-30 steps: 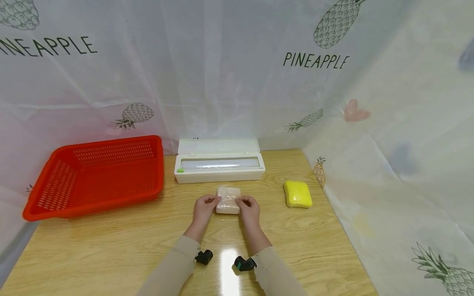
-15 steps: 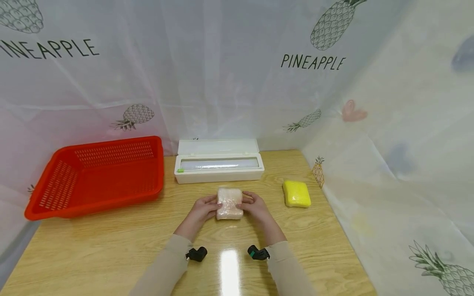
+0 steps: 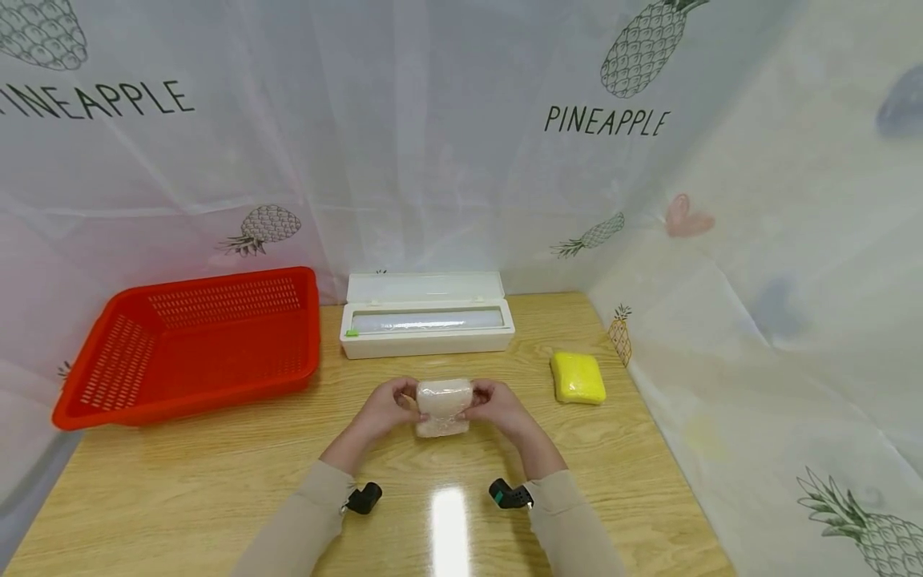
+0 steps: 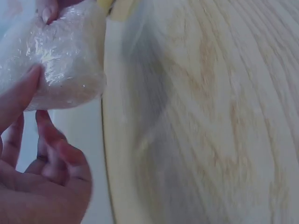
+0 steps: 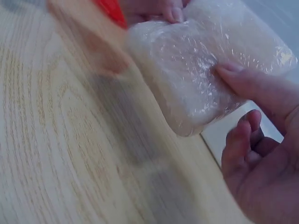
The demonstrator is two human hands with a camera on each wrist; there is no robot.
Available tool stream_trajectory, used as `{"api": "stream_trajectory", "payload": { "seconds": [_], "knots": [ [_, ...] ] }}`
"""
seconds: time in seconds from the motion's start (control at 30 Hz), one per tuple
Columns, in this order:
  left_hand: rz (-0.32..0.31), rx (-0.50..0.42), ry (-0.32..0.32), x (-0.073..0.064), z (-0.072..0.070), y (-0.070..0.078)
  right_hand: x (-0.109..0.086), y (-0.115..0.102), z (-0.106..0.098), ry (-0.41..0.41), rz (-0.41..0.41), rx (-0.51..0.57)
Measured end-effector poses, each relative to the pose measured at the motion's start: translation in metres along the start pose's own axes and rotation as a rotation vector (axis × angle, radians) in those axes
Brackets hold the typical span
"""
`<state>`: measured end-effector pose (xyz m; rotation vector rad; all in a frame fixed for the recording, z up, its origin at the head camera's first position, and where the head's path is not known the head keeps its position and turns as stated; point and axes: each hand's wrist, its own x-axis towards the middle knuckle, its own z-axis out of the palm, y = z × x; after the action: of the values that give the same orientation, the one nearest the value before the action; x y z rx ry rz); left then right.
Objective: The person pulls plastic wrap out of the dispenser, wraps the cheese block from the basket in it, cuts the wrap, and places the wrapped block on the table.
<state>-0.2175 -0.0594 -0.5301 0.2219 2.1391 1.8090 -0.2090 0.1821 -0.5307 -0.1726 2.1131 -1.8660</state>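
A pale block wrapped in shiny clear film is between both hands in the head view, tilted so its near face shows. My left hand pinches its left side, thumb on the near face. On the right side my right hand grips it the same way. In the left wrist view the wrapped block is held up off the wood, with the left thumb pressing the film. The right wrist view shows the crinkled film on the block under the right thumb; some fingertips are hidden behind it.
Behind the hands stands a white cling film dispenser, its lid raised. To the left is a red plastic basket. A yellow wrapped block lies on the wooden table at right. Printed curtains hang at the back and right.
Both hands have shifted from the block's top sides to a fuller grip on its edges. The block has tipped up and come slightly nearer, and the forearms have spread apart.
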Motion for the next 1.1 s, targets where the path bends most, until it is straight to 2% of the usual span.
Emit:
{"api": "stream_trajectory", "payload": {
  "seconds": [0.07, 0.13, 0.3, 0.4, 0.53, 0.63, 0.77, 0.97, 1.1],
  "knots": [
    [0.009, 0.080, 0.028, -0.002, -0.001, 0.004, 0.001, -0.002, 0.001, 0.000, -0.010, -0.036],
    [0.005, 0.089, 0.037, -0.004, -0.002, 0.007, 0.002, -0.003, 0.003, 0.001, -0.013, -0.066],
    [0.010, 0.061, 0.053, -0.008, -0.002, 0.012, -0.006, -0.023, 0.009, -0.011, -0.029, -0.094],
    [0.029, 0.025, 0.037, -0.009, -0.003, 0.013, -0.007, -0.029, 0.012, -0.013, -0.031, -0.087],
    [0.023, -0.028, 0.038, -0.011, -0.005, 0.014, 0.001, -0.015, 0.013, -0.007, -0.016, -0.067],
    [0.038, 0.004, 0.075, -0.011, -0.004, 0.012, 0.002, -0.011, 0.017, 0.018, -0.014, -0.058],
    [0.071, 0.060, 0.112, -0.010, -0.001, 0.005, 0.004, -0.005, 0.025, 0.091, -0.013, -0.050],
    [0.001, 0.029, 0.168, -0.006, 0.003, -0.011, 0.012, 0.013, 0.033, 0.146, -0.020, -0.063],
    [-0.017, 0.009, 0.158, -0.003, 0.002, -0.019, 0.017, 0.023, 0.035, 0.133, -0.041, -0.074]
  ]
}}
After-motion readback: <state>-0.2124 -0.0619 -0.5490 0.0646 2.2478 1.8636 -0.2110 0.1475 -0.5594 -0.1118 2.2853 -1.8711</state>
